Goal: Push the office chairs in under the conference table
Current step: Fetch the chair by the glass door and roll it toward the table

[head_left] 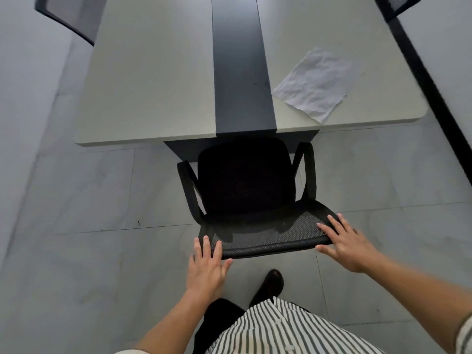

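My left hand [204, 270] and right hand [348, 247] lie flat, fingers [329, 229] spread and gripping nothing, on the top edge of the black mesh-backed office chair [245, 190]. Beyond them its seat front sits at the edge of the white conference surface with a dark centre strip [153, 85]; pushing remains. Farther off, crumpled white paper [315, 83] lies right; two more dark mesh chairs [71, 16] flank the far sides, apparently not fully in.
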The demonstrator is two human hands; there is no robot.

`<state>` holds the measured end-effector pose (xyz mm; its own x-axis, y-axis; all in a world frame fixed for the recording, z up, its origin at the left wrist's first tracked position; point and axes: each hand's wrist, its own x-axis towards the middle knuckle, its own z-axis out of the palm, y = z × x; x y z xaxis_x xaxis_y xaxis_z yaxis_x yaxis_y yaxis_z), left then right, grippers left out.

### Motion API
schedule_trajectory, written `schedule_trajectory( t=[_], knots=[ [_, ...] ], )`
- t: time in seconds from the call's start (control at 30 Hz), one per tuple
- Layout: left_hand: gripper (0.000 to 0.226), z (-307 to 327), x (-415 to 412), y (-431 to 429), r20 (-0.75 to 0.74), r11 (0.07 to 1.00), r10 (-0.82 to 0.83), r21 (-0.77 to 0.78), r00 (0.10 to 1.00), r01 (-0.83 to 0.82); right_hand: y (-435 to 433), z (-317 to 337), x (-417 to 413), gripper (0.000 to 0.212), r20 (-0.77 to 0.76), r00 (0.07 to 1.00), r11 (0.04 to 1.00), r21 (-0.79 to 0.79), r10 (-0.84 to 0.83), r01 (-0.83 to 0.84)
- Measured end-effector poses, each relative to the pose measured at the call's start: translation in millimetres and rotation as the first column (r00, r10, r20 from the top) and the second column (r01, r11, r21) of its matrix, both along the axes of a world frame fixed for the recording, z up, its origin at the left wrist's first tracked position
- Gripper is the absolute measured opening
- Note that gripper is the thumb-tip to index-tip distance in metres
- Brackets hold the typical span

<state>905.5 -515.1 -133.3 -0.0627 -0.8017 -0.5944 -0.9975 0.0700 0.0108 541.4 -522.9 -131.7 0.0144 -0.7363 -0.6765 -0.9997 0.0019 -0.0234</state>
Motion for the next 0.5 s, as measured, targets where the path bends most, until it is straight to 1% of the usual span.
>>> schedule_trajectory(
  t=[0.1,0.17,0.33,0.43,0.5],
  knots=[
    [0.075,-6.5,4.5,-7.5,-0.015,0.998,-0.054,-0.026,0.998,0.053,-6.0,1.5,-3.3,0.096,0.001,1.000,1.000,0.013,-0.006,0.006],
    [0.077,-5.3,10.9,-11.8,-0.036,0.997,-0.068,-0.046,0.997,0.067,-6.6,2.5,1.6,0.095,0.006,1.000,0.999,0.030,-0.021,0.020],
    [0.108,0.5,33.2,-24.3,-0.067,0.991,-0.133,-0.013,0.989,0.132,6.5,-0.9,26.2,0.097,0.040,0.997,0.997,0.056,-0.062,0.060],
    [0.116,7.1,38.2,-33.4,-0.063,0.984,-0.175,0.020,0.983,0.176,7.9,2.4,32.1,0.102,0.036,0.995,0.995,0.054,-0.090,0.088],
    [0.115,14.7,38.2,-38.0,-0.079,0.981,-0.175,0.070,0.981,0.180,3.0,9.5,32.0,0.104,0.030,0.992,0.988,0.095,-0.123,0.119]
  ],
)
